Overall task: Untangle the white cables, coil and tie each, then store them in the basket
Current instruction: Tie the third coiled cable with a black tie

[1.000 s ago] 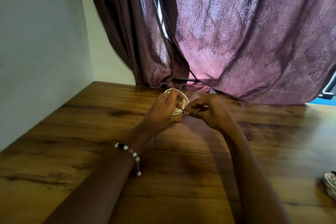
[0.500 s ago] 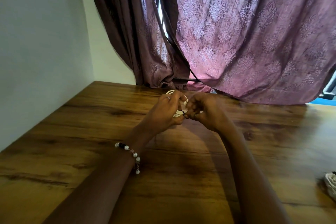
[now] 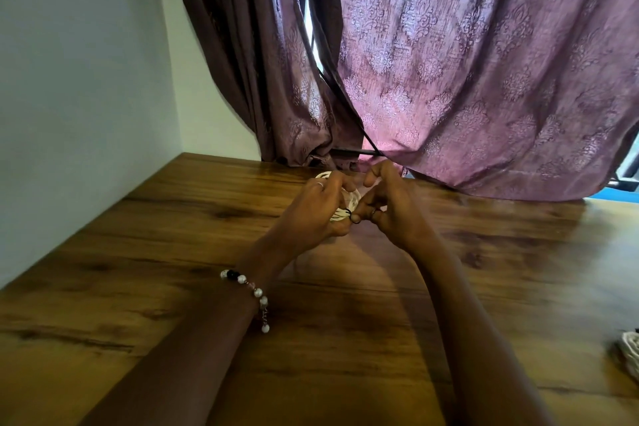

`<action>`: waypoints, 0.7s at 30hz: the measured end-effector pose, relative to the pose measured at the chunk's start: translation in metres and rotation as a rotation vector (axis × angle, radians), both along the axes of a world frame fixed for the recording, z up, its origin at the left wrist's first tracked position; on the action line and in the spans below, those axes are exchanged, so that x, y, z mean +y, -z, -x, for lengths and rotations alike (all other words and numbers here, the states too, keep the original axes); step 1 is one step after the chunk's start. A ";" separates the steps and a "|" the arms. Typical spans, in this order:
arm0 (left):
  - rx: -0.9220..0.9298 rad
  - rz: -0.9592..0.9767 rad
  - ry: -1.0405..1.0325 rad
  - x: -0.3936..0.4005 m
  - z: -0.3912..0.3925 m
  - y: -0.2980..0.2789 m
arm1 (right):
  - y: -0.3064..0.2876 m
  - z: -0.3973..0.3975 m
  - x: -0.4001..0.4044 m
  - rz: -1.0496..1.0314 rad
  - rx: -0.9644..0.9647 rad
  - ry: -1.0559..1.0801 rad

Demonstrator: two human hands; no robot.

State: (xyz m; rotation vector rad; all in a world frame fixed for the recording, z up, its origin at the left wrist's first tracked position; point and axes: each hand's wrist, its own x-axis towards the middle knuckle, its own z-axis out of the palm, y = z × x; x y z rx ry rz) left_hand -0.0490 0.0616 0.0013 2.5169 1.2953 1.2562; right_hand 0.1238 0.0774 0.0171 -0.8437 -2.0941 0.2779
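1. The left hand (image 3: 313,209) reaches forward over the wooden bench (image 3: 173,252), its forearm slanting in from the lower left with a beaded bracelet (image 3: 247,290) at the wrist. Its fingers are curled round a coiled white cable (image 3: 342,213), and a ring shows on one finger.
2. The coil is held just above the bench near its far edge, mostly hidden behind the left hand's fingers; only part of the loops shows between the two hands.
3. The right hand (image 3: 390,209) comes in from the lower right, knuckles up. Its thumb and forefinger pinch a thin black tie (image 3: 352,217) at the lower edge of the coil, while the other fingers arch upward.
4. The two hands meet fingertip to fingertip at the tie.
5. Behind them hangs a purple patterned curtain (image 3: 466,62). A white woven thing (image 3: 631,354), cut off by the frame, lies at the bench's right edge.
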 end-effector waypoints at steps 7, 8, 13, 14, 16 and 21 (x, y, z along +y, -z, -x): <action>-0.066 0.035 -0.020 -0.003 0.003 -0.002 | 0.005 0.001 0.001 -0.038 0.065 -0.029; -0.082 0.040 -0.021 -0.003 0.004 -0.003 | 0.007 0.002 0.003 -0.023 0.092 -0.034; -0.119 0.030 -0.013 -0.006 0.003 -0.005 | 0.013 -0.001 0.009 0.104 0.279 -0.004; -0.146 0.037 -0.009 -0.007 0.003 -0.006 | 0.013 -0.002 0.009 0.128 0.319 -0.024; -0.194 0.059 -0.007 -0.007 0.002 -0.007 | 0.013 -0.001 0.005 0.172 0.385 -0.100; -0.264 0.127 -0.005 -0.012 0.002 -0.008 | 0.013 0.003 0.003 0.262 0.409 -0.159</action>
